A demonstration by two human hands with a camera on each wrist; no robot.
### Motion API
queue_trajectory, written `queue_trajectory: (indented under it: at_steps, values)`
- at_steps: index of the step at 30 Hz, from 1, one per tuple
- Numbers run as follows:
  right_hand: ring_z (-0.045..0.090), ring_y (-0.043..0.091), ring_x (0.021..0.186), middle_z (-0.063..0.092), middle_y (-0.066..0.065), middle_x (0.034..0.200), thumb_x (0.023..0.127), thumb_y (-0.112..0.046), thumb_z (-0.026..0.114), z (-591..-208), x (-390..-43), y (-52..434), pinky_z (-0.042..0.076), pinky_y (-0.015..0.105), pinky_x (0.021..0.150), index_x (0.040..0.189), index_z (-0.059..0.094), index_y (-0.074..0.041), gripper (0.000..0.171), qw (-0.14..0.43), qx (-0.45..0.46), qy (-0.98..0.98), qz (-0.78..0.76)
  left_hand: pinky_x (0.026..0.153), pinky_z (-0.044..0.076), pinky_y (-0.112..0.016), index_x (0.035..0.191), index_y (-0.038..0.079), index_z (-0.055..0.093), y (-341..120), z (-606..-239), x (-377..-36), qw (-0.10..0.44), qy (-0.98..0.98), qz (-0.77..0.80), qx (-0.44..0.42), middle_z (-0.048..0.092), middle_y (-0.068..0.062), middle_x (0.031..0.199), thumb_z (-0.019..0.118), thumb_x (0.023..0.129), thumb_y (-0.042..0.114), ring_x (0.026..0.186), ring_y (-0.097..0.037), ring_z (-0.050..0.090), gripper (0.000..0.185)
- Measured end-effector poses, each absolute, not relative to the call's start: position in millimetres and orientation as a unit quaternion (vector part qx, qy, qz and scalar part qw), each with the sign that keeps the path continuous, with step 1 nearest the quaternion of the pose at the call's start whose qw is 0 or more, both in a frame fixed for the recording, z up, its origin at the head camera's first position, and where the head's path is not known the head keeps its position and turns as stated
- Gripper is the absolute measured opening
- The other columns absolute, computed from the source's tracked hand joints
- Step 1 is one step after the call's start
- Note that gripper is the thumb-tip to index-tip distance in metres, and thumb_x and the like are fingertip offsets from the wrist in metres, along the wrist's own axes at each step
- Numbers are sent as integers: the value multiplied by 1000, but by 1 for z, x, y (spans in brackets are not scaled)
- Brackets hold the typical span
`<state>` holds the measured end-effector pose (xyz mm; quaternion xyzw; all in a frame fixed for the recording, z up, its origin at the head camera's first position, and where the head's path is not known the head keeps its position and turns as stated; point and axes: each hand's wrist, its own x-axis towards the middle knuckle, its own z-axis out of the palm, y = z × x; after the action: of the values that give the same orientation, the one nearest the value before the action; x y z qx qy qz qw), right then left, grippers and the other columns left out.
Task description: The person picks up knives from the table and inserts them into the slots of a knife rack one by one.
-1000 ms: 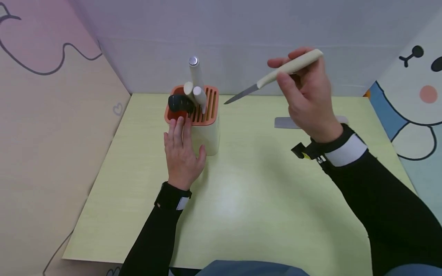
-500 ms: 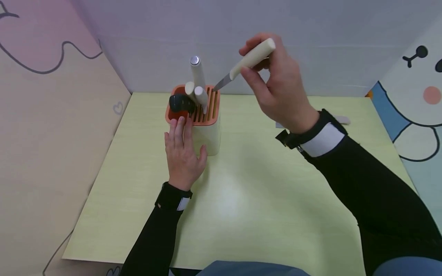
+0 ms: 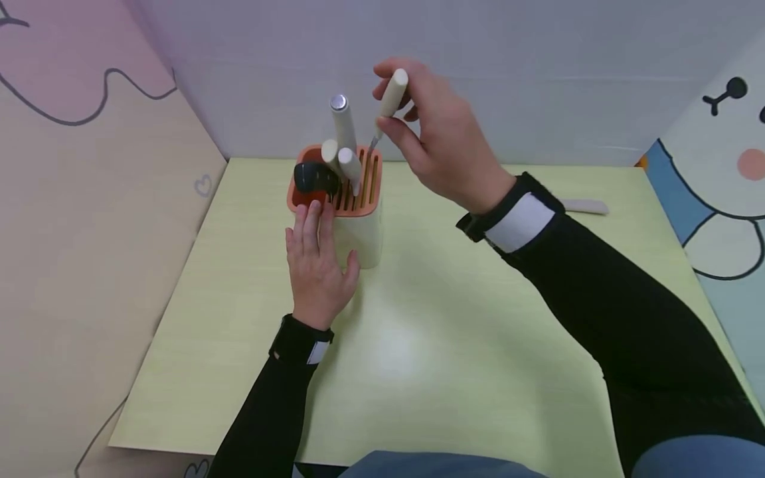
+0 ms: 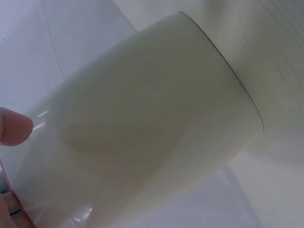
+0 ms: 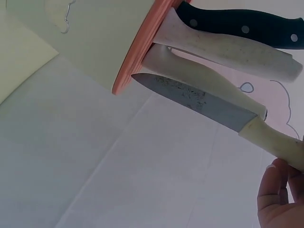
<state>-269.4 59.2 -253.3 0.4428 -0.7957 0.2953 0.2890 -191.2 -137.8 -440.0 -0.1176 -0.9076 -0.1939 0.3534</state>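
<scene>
A cream knife block (image 3: 361, 242) with an orange slotted top stands at the back of the table. My left hand (image 3: 319, 272) rests on its front with straight fingers reaching the rim; the block's smooth wall (image 4: 142, 118) fills the left wrist view. Above the slots, my right hand (image 3: 445, 136) pinches the cream handle of a small knife (image 3: 392, 96), tilted point down. In the right wrist view, its stained blade (image 5: 204, 102) has its tip right at the orange top (image 5: 142, 45). A black handle (image 3: 315, 178) and several pale handles (image 3: 343, 126) stick up from the block.
Another pale-handled knife (image 3: 586, 206) lies on the table to the right, its blade hidden behind my right wrist. The light wood table (image 3: 478, 372) meets a pale wall (image 3: 538, 46) at the back. Panels with cartoon drawings stand at both sides.
My right hand has moved left with the knife, from over the table's right side to the block, and the blade has turned steeper. The left hand has stayed in place.
</scene>
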Motion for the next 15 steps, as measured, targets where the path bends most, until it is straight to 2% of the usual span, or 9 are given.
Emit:
queue_trajectory:
  at_steps: [8, 15]
  values:
    - [59, 20, 97, 62, 12, 113, 97, -18, 55, -260, -278, 50, 49, 28, 85, 136, 40, 2, 46, 258, 425, -814, 300, 113, 11, -58, 151, 7, 24, -137, -438, -191, 349, -910, -192, -115, 21, -12, 155, 69, 79, 19, 145, -29, 13, 85]
    - [60, 17, 100, 63, 9, 113, 97, -21, 55, -269, -288, 46, 49, 25, 87, 136, 39, -3, 46, 220, 399, -841, 290, 114, 10, -57, 151, 8, 24, -137, -439, -190, 352, -910, -188, -116, 21, -12, 155, 70, 79, 19, 146, -28, 12, 86]
